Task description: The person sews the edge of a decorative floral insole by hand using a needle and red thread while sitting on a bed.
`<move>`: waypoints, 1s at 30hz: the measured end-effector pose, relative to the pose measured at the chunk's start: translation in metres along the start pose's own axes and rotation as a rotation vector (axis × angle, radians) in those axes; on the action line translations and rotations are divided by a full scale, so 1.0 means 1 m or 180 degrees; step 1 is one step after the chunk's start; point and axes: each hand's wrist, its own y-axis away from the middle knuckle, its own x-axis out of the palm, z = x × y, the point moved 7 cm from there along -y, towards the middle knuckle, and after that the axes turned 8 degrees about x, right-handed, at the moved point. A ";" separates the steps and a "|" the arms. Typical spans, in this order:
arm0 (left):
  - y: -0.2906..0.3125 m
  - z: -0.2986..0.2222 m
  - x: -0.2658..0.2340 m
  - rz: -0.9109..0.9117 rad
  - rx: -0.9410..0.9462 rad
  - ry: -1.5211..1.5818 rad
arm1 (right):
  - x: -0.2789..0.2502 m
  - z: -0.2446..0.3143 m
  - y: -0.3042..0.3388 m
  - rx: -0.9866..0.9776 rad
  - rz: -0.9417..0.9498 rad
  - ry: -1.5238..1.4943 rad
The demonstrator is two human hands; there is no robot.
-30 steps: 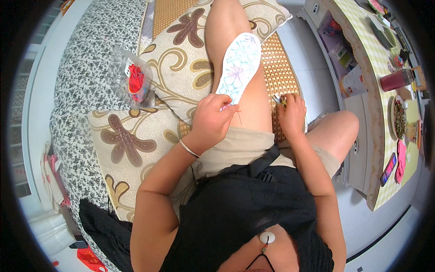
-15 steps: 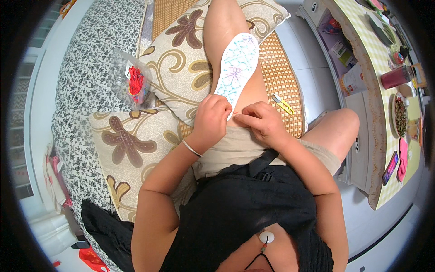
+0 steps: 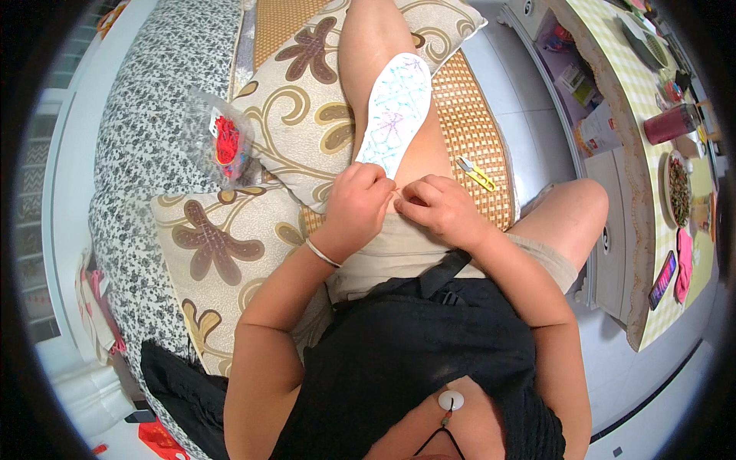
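Note:
A white shoe insole (image 3: 396, 103) with a blue and purple pattern lies along my bare thigh. My left hand (image 3: 357, 201) is closed on its near end, fingers pinched together. Right beside it, my right hand (image 3: 438, 205) is closed too, thumb and forefinger pressed together close to the left fingertips. What it pinches is too small to make out. Yellow-handled thread snips (image 3: 477, 175) lie on the woven mat, just beyond my right hand. To the left, a clear plastic bag (image 3: 201, 138) holds bundles of red thread (image 3: 225, 140).
Cushions with brown flowers (image 3: 216, 239) lie under my leg and to the left, against a floral-covered backrest (image 3: 138, 153). On the right stands a cabinet with a checked cloth (image 3: 652, 172), bearing a phone (image 3: 662, 280), a pink cloth (image 3: 683, 264), a dark red container (image 3: 669, 125) and a dish (image 3: 676, 188).
The insole has shifted slightly left and down. My right fingers have curled in a little, nearer the left fingertips. The left hand still grips the insole's near end.

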 end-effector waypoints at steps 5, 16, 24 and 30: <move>0.003 0.003 0.007 -0.0085 0.0055 -0.0050 | 0.008 -0.009 0.003 -0.0176 0.0074 -0.0029; -0.007 -0.003 -0.008 -0.0369 -0.0131 0.0296 | -0.011 -0.022 0.000 0.1158 -0.0506 -0.1705; 0.008 0.010 -0.013 -0.0468 -0.0295 0.0524 | 0.006 -0.048 0.015 0.2791 -0.0826 -0.4153; 0.006 0.021 -0.038 -0.0805 -0.1042 0.1049 | -0.013 -0.078 0.029 0.3147 -0.1468 -0.4593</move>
